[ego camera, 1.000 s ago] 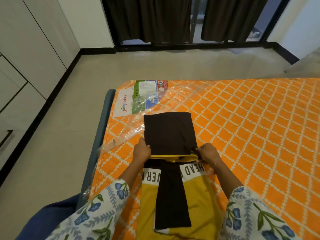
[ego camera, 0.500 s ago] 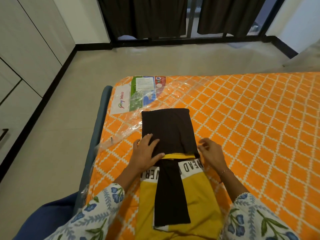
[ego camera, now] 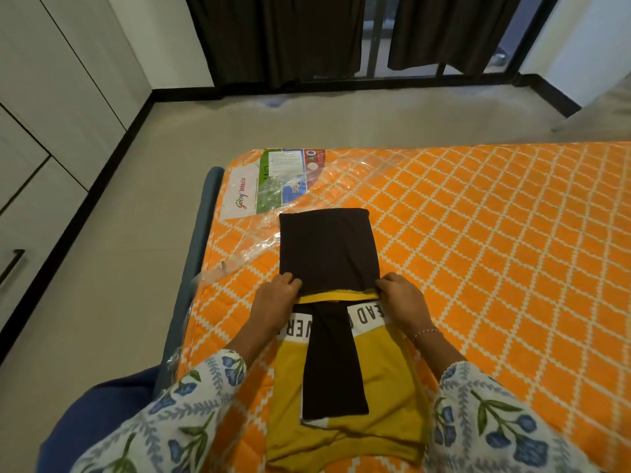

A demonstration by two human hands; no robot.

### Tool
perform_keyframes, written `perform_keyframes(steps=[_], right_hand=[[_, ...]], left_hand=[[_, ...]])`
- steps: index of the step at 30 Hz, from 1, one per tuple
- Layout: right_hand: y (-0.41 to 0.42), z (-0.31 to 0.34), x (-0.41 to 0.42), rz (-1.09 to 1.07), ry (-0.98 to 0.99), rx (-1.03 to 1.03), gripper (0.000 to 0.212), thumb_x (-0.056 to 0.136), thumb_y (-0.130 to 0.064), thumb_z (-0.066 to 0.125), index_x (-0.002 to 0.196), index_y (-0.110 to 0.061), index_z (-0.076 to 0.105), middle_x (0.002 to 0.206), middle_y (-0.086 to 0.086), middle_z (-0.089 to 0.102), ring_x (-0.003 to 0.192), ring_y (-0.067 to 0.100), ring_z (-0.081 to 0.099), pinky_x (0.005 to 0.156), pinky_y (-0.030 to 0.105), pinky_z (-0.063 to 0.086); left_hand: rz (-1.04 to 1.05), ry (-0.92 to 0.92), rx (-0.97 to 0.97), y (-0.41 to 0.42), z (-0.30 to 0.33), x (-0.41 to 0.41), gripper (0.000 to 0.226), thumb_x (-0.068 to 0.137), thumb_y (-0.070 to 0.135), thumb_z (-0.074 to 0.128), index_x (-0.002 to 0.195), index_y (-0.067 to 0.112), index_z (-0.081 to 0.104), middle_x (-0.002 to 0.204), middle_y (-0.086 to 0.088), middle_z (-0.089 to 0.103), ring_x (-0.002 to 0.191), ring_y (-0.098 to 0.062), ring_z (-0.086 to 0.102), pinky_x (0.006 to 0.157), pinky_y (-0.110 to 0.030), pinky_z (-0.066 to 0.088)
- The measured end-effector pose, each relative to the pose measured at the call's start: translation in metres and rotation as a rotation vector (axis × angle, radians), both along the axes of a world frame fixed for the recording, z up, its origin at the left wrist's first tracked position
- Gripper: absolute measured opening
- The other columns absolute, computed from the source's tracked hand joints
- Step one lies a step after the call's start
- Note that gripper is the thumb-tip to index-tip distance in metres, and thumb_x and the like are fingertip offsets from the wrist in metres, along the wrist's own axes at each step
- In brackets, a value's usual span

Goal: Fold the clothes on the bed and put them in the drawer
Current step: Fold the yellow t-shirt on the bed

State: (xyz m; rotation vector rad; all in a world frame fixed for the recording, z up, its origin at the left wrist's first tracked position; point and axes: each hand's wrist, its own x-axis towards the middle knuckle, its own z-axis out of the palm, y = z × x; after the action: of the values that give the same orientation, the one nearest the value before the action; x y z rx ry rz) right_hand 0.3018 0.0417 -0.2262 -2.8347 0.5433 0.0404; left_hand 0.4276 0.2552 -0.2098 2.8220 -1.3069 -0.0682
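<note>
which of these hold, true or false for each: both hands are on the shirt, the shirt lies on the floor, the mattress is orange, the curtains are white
Both hands are on the shirt: true. The left hand and right hand grip the folded edge of the shirt.
The shirt lies on the floor: false. It lies on the mattress.
The mattress is orange: true, with a white lattice.
The curtains are white: false. The curtains are dark.

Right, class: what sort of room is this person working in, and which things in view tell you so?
Most likely a bedroom. An orange-patterned mattress, partly wrapped in clear plastic, fills the frame; white cupboard fronts with a drawer handle line the left wall; dark curtains hang at the far window.
</note>
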Motion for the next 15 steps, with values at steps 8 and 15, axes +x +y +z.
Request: perform_keyframes(steps=[8,15], right_hand=[[-0.007,-0.006,-0.020,-0.111,-0.057,0.007,0.033,0.093,-0.019,0.053,0.124,-0.011,0.058,0.120,0.009,0.057,0.108,0.026,0.052,0.075,0.033,0.045],[-0.003,-0.009,-0.012,0.232,0.220,-0.010,0.097,0.070,-0.075,-0.021,0.152,-0.029,0.002,0.161,0.004,-0.004,0.148,0.021,0.002,0.115,0.038,0.018]], left_hand=[[0.238,0.050,0.045,0.011,-0.002,-0.008,0.029,0.093,0.028,0.046,0.118,0.014,0.049,0.117,-0.006,0.050,0.105,-0.023,0.050,0.075,-0.031,0.036],[-0.044,0.167,0.143,0.015,-0.023,-0.019,0.079,0.080,0.057,-0.006,0.151,0.024,0.003,0.160,-0.008,0.002,0.148,-0.024,0.005,0.115,-0.040,0.016]])
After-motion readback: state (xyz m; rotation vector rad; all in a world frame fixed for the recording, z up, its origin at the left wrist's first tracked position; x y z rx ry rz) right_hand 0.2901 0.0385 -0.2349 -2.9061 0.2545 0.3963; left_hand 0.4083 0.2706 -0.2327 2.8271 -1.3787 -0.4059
